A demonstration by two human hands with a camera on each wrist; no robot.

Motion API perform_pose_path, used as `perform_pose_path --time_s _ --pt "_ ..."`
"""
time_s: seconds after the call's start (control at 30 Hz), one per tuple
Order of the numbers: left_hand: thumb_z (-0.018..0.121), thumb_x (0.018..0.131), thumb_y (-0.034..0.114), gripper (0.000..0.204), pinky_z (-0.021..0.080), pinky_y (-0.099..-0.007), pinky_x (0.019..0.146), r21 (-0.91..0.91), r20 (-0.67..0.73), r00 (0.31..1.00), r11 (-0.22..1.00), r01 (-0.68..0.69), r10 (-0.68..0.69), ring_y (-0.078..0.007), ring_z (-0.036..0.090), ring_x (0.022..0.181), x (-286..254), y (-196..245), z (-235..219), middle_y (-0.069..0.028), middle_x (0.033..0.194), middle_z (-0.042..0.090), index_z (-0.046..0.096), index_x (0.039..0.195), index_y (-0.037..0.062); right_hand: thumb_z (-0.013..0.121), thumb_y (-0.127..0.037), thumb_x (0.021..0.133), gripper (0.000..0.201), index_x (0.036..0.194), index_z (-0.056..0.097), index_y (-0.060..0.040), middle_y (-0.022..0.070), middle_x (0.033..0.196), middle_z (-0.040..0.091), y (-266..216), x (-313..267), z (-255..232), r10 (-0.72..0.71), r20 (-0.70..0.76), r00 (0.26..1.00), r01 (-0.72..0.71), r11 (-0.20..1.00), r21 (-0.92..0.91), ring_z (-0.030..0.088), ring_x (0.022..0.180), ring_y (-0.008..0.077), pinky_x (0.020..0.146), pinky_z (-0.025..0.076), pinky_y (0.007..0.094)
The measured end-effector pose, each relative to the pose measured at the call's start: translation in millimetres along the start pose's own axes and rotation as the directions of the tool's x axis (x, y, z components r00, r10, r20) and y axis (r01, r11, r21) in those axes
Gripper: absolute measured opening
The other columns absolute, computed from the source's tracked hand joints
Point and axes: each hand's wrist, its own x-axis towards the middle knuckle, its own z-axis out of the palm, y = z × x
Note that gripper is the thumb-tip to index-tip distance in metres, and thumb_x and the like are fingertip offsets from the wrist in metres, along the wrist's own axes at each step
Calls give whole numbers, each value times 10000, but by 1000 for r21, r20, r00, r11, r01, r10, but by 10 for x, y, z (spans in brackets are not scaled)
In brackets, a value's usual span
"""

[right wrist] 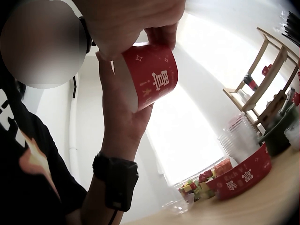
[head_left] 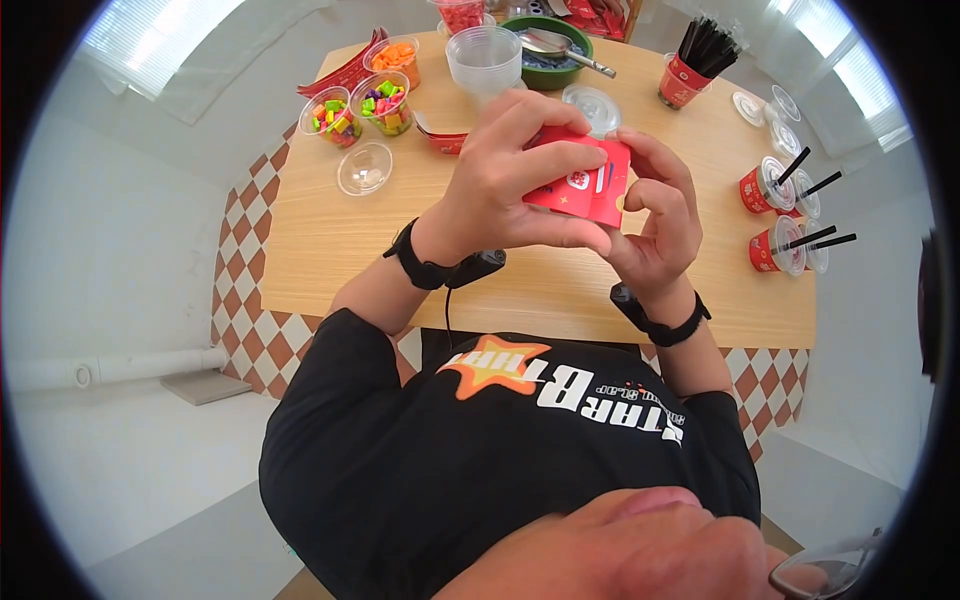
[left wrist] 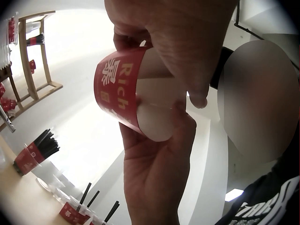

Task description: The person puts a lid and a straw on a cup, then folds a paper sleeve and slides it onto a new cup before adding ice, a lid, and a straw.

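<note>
Both hands hold a red paper cup sleeve up over the near side of the table. It is printed with white characters and gold marks, and its inside is white. My left hand grips it from the left, fingers across its outer face and thumb along the lower edge. On the other side, my right hand pinches its edge between thumb and curled fingers. In the left wrist view the sleeve forms a curved band, its white inside facing the person. The right wrist view shows its printed face.
Cups of coloured cubes, a cup of orange pieces, stacked clear cups and a green bowl with a ladle stand behind. A dome lid lies left. Black straws and lidded cups stand right.
</note>
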Motion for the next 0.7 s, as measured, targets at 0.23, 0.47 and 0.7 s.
perform_pose_path --time_s 0.23,0.47,0.7 --pt "746 661 664 666 503 -341 761 -4 -23 1000 1000 -9 8 -249 600 892 -31 -33 28 -100 1050 627 735 991 86 838 -202 756 372 905 563 -1 257 1187 597 -53 68 -40 19 69 997 -15 998 -64 669 1004 311 791 590 373" --pt "721 675 691 685 505 -342 762 -5 -27 1000 1000 13 -13 -245 603 901 -54 -60 18 -106 1059 625 734 989 82 836 -168 739 351 895 560 -17 236 1173 605 -88 86 -52 76 116 990 -69 996 -62 655 1039 315 775 582 371" --pt "765 639 656 673 505 -348 774 -36 1 1000 999 31 -31 -255 604 913 -17 -12 -10 -101 1062 627 726 984 79 839 -193 751 361 896 556 -21 234 1171 598 -148 96 -65 98 156 983 -83 992 -96 642 1059 323 791 576 384"
